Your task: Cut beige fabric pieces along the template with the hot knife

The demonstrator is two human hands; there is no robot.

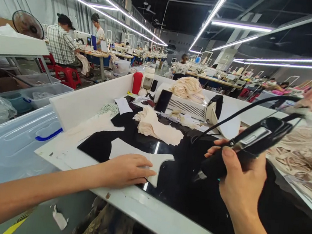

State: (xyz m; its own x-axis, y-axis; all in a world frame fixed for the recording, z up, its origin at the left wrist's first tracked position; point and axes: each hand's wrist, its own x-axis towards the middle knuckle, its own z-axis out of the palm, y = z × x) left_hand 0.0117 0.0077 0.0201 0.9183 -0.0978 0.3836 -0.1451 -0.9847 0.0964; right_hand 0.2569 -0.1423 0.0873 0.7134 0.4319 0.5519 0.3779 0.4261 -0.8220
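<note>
My left hand [126,170] lies with its fingers stretched out on a white curved cut piece [125,149], which looks like fabric or thin foam. That piece rests on a glossy black work surface [180,196] near the front edge. My right hand [243,181] grips a black corded hand tool [243,146] with a silver panel. The tool is held above the black surface, its metal tip [200,175] slanting down to the left, apart from the white piece. Beyond my left hand sits a stack of cream cut pieces [157,126].
A white raised border [96,94] edges the table. At the back stand a red cup [137,83], a phone [163,101] and a cream fabric pile [189,87]. The tool's black cable [230,114] arcs over the right side, near heaped fabric [293,156]. Plastic bins [13,141] stand left.
</note>
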